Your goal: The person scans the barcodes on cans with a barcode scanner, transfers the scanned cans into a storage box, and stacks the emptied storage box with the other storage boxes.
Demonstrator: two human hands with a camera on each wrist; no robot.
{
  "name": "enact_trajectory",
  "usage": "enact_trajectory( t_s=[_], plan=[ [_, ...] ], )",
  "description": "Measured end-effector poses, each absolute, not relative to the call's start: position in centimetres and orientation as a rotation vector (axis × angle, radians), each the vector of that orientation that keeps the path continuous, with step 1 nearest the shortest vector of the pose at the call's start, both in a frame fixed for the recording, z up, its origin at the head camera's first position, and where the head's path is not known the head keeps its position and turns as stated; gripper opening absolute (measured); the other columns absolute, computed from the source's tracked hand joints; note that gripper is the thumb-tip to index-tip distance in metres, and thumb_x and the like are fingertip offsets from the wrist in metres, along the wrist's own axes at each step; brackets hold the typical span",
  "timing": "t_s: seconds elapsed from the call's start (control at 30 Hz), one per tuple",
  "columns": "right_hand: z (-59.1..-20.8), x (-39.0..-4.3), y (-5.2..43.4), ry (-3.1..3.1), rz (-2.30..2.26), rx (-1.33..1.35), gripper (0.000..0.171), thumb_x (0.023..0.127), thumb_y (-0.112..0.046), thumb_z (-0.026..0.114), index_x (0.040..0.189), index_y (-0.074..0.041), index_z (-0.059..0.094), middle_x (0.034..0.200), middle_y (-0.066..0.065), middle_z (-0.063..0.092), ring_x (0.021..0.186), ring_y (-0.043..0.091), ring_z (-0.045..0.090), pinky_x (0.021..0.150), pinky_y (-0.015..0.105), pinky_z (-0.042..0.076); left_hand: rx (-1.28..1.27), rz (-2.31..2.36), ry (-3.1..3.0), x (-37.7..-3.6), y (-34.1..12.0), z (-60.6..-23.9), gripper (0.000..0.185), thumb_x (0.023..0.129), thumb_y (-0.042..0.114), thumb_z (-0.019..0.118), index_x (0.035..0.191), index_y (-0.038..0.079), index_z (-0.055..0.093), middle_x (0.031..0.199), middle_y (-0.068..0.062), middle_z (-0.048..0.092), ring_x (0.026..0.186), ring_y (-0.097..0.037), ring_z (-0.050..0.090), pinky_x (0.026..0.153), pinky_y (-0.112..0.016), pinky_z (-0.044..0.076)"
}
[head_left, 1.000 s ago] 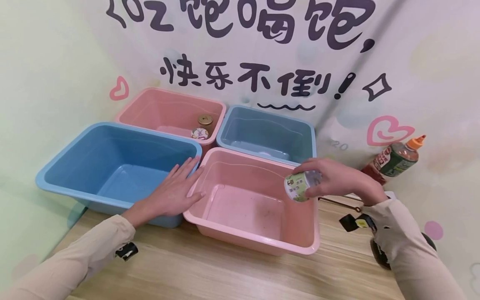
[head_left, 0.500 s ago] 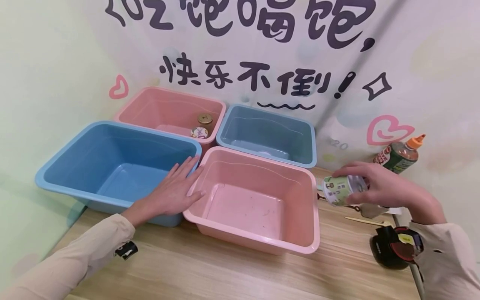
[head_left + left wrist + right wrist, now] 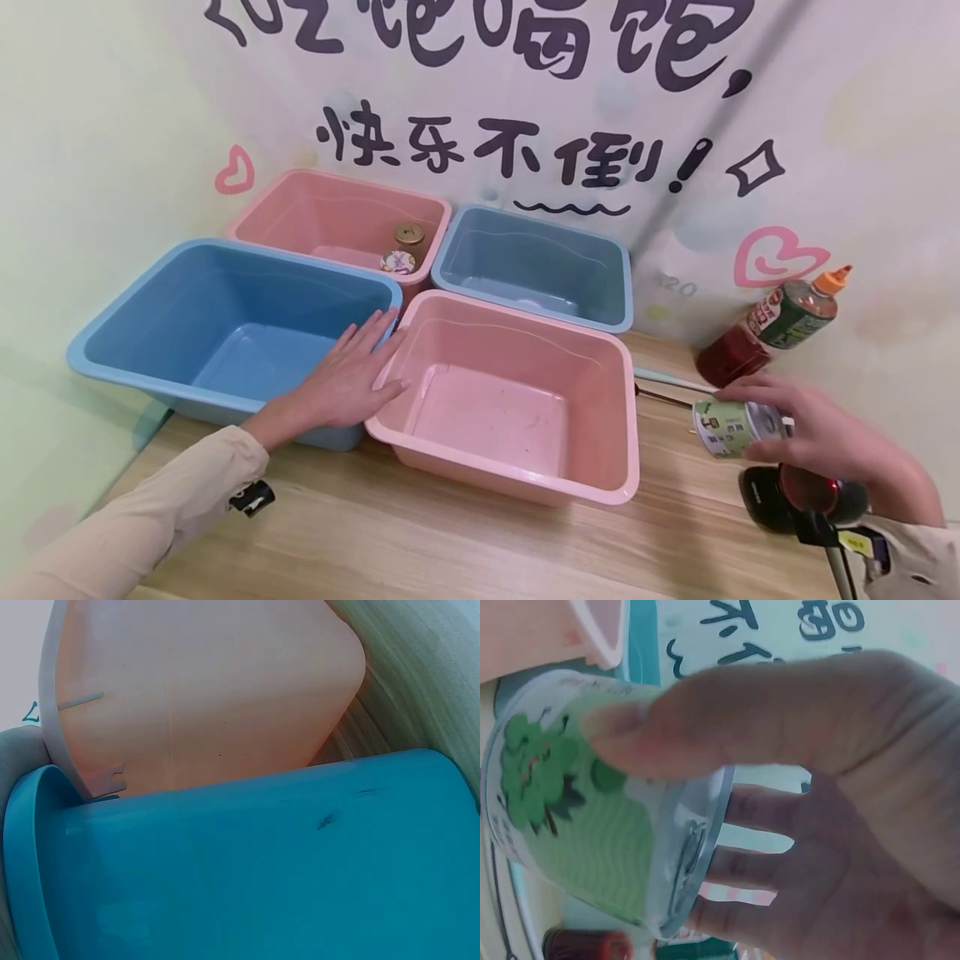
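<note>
My right hand [image 3: 813, 429] grips a small tin can [image 3: 731, 428] with a pale green label, tilted on its side over the table to the right of the front pink bin [image 3: 517, 483]. In the right wrist view the can [image 3: 592, 840] shows a green cartoon plant and a pull-ring lid facing the palm, with the thumb across its side. My left hand [image 3: 341, 379] rests with spread, straight fingers across the adjoining rims of the front blue bin [image 3: 172, 387] and the front pink bin. The left wrist view shows the outer walls of both bins.
A rear pink bin [image 3: 322, 179] holds two jars or cans [image 3: 408, 237] in its right corner. A rear blue bin [image 3: 536, 312] stands beside it. A red sauce bottle [image 3: 772, 321], thin utensils [image 3: 671, 379] and a black round device [image 3: 765, 500] lie at the right.
My right hand has carried the can from over the front pink bin rightward and down, out past its right rim. My left hand stays put on the rims.
</note>
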State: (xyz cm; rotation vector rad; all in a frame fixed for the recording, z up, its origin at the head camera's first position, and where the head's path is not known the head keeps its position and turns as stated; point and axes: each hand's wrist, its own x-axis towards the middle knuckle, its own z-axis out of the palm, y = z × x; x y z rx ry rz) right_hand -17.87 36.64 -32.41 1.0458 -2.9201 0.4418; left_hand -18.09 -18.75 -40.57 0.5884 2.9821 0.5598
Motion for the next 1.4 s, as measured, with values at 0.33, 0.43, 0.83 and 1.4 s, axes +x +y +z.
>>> enact_trajectory(
  t_s=[0.33, 0.43, 0.83, 1.4],
  plan=[
    [-35.0, -15.9, 39.5, -2.959, 0.45, 0.815, 0.068, 0.056, -0.01, 0.093, 0.118, -0.025, 0.07, 0.122, -0.022, 0.052, 0.094, -0.01, 0.045, 0.062, 0.021, 0.042, 0.6, 0.57, 2.982, -18.1, -18.8, -40.5, 0.075, 0.098, 0.043, 0.055, 0.157, 0.005, 0.028, 0.169, -0.017, 0.009, 0.156, -0.04, 0.005, 0.123, -0.063, 0.009],
    [-36.1, -15.7, 40.4, -2.92, 0.548, 0.843, 0.066, 0.054, -0.004, 0.092, 0.115, -0.019, 0.07, 0.122, -0.027, 0.05, 0.096, -0.01, 0.043, 0.063, 0.02, 0.042, 0.597, 0.576, 2.983, -18.1, -18.8, -40.4, 0.075, 0.098, 0.043, 0.055, 0.157, 0.005, 0.028, 0.169, -0.017, 0.009, 0.156, -0.04, 0.005, 0.123, -0.062, 0.009],
    [-37.8, -15.7, 41.8, -2.883, 0.683, 0.873, 0.069, 0.052, 0.002, 0.091, 0.115, -0.015, 0.068, 0.122, -0.029, 0.05, 0.099, -0.01, 0.043, 0.066, 0.018, 0.041, 0.569, 0.564, 2.972, -18.0, -18.8, -40.1, 0.075, 0.098, 0.042, 0.056, 0.157, 0.005, 0.028, 0.169, -0.017, 0.009, 0.156, -0.04, 0.005, 0.123, -0.063, 0.009],
    [-31.7, -20.7, 36.9, -2.846, 0.54, 1.019, 0.067, 0.056, 0.003, 0.09, 0.117, -0.014, 0.068, 0.124, -0.024, 0.052, 0.098, -0.008, 0.046, 0.068, 0.019, 0.047, 0.58, 0.559, 2.973, -18.0, -18.9, -40.4, 0.076, 0.098, 0.043, 0.056, 0.157, 0.005, 0.028, 0.169, -0.017, 0.008, 0.156, -0.04, 0.005, 0.123, -0.063, 0.01]
  ],
)
